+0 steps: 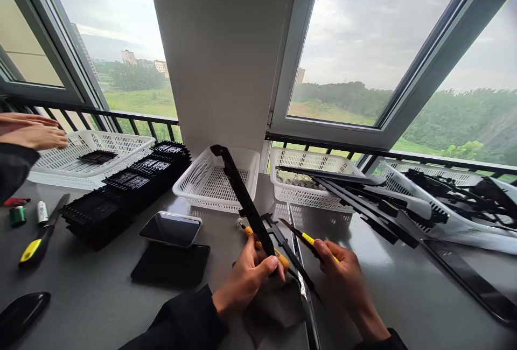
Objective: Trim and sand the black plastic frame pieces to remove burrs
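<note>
My left hand [247, 277] is closed around the lower end of a long black plastic part [241, 191], which slants up and away to the left over a white basket [186, 191]. In my right hand [343, 270] is a utility knife [308, 239] with yellow on its handle; its blade points left, a short way from the plastic part. Close under my left hand is an orange-handled tool [281, 260], partly covered by the hand and the part. Other narrow dark strips [285, 239] lie on the table between my hands.
Two phone-like slabs [172, 229] lie left of centre beside stacked black plastic grids [121, 194]. Another person's hands [34, 132] are above a basket [133, 142] at far left. Baskets with long black parts [363, 194] stand right. A yellow-black knife [42, 237] lies left.
</note>
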Motion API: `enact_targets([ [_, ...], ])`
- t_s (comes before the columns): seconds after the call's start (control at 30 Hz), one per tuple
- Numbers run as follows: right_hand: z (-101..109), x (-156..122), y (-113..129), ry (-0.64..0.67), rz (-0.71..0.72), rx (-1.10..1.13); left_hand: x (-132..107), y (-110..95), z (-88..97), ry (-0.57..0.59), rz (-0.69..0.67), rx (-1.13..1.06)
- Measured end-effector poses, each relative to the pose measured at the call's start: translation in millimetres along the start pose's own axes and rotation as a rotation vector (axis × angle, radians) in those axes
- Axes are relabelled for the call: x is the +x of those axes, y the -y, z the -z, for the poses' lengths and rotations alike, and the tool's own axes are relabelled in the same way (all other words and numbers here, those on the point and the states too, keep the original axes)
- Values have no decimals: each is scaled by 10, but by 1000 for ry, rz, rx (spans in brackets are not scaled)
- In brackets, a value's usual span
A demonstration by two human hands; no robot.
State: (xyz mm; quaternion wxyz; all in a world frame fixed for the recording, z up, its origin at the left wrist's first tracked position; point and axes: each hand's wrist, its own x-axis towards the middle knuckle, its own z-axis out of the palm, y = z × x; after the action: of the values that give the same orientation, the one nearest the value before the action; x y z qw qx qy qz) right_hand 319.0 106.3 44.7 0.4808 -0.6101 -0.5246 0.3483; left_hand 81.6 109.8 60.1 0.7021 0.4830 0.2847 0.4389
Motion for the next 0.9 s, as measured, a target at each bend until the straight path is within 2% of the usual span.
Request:
enact_targets([
  [0.1, -18, -16, 12, 4, 13, -20, -21, -107, 14, 97, 59, -92],
  [0.2, -17, -17, 8, -11, 22, -24, -60, -241, 22, 164, 115, -281],
  [0.3, -15, -12, 0, -14, 33, -32, -86, -363, 36, 183, 132, -462],
  [0.4, -20, -12, 1, -2, 34, -46, -94, -444, 57, 164, 141, -530],
  [0.63, -15, -17, 23, 8, 14, -61, -90, -514, 156, 323, 148, -693],
  [0.9, 0, -1, -15, 13, -1, -51, -67, -526, 292, 385, 190, -761],
])
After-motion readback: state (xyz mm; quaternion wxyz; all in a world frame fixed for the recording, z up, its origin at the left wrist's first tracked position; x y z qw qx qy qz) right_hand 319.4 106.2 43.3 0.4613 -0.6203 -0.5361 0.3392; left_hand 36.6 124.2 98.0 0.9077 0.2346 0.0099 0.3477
